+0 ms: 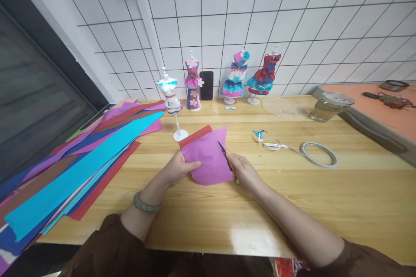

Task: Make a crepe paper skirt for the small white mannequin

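My left hand (178, 168) grips the left edge of a purple sheet of crepe paper (208, 160), thumb on top. Behind it a strip of red crepe paper (196, 135) shows along the upper left edge. My right hand (243, 171) is closed around a pair of scissors (222, 149) with dark blades and a yellowish handle. The blades lie over the right part of the purple sheet, pointing up and left. Both sheets are held above the wooden table (201, 216). Just beyond them stands a small white dress form (172, 104) with a blue band at its chest.
Stacked crepe paper strips (87, 169) cover the left side. Along the wall stand dressed mini forms (234, 80) and a phone (206, 85). To the right lie a roll of double-sided tape (319, 154), a blue bow (260, 134) and a tilted cup of liquid (328, 106).
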`<act>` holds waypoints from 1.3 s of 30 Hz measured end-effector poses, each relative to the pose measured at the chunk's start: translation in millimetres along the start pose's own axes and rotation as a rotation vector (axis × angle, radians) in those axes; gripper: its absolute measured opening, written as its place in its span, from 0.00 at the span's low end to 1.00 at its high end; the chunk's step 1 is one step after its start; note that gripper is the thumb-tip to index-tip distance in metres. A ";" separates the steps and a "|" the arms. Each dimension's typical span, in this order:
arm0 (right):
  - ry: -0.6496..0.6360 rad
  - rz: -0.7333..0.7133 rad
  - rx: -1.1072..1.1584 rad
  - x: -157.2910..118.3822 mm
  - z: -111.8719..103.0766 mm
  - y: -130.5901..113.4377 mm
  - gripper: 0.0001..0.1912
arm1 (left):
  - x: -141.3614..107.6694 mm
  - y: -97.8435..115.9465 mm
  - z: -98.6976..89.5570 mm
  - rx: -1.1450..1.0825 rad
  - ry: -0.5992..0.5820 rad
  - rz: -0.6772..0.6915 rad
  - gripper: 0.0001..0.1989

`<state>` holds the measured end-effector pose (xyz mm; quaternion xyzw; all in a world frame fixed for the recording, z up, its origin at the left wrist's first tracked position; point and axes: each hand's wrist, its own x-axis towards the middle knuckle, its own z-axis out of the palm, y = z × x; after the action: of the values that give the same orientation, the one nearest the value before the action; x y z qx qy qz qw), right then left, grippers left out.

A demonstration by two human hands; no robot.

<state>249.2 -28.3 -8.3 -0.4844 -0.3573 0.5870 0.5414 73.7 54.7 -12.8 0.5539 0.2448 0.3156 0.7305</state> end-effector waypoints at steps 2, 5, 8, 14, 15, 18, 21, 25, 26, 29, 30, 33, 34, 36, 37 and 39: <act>-0.004 -0.026 -0.013 0.4 -0.6 1.0 0.20 | 0.2 0.0 -0.2 0.007 0.005 0.006 0.26; -0.006 -0.050 -0.007 0.3 -0.3 1.0 0.21 | 0.1 0.4 -0.5 0.011 0.006 0.003 0.26; 0.028 -0.053 -0.032 -0.7 0.6 -0.6 0.21 | -0.5 1.0 0.2 0.017 -0.004 -0.003 0.25; 0.050 -0.032 0.005 0.1 -2.2 2.2 0.21 | -2.4 -1.0 5.0 0.033 -0.029 -0.042 0.24; 0.049 -0.028 0.019 0.5 -2.9 3.4 0.21 | -2.6 -1.6 5.9 0.033 -0.036 -0.048 0.24; 0.041 -0.005 0.053 1.8 -4.2 6.2 0.20 | -2.7 -2.8 7.7 0.028 -0.060 -0.050 0.24; 0.048 -0.003 0.041 2.1 -4.0 6.5 0.20 | -2.5 -3.4 8.2 0.025 -0.068 -0.049 0.24; 0.054 -0.033 0.004 1.0 -2.4 3.8 0.21 | -2.5 -3.7 8.4 0.023 -0.062 -0.057 0.24; 0.056 -0.034 0.001 0.7 -2.1 3.0 0.21 | -2.5 -3.8 8.5 0.021 -0.063 -0.056 0.24; 0.071 -0.030 -0.008 0.5 -2.0 2.1 0.21 | -2.2 -4.3 8.5 0.017 -0.065 -0.055 0.25; 0.071 -0.030 -0.010 0.7 -2.2 2.3 0.21 | -2.1 -4.7 8.3 0.017 -0.063 -0.057 0.25; 0.061 -0.031 -0.008 1.3 -2.7 3.3 0.21 | -1.8 -5.5 7.4 0.015 -0.066 -0.056 0.25; 0.056 -0.031 -0.006 1.5 -2.8 3.7 0.21 | -1.7 -5.6 7.1 0.016 -0.070 -0.055 0.25; 0.053 -0.029 -0.009 2.0 -3.0 4.3 0.21 | -1.7 -5.5 6.6 0.020 -0.079 -0.053 0.25; 0.055 -0.030 -0.011 2.3 -3.2 4.7 0.21 | -1.7 -5.3 6.5 0.022 -0.081 -0.054 0.25; 0.070 -0.038 -0.012 2.9 -3.5 5.1 0.22 | -1.8 -5.1 6.4 0.022 -0.079 -0.055 0.25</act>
<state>251.3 -26.7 -14.7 -0.5010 -0.3510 0.5572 0.5616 77.9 48.1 -16.0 0.5672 0.2344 0.2706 0.7417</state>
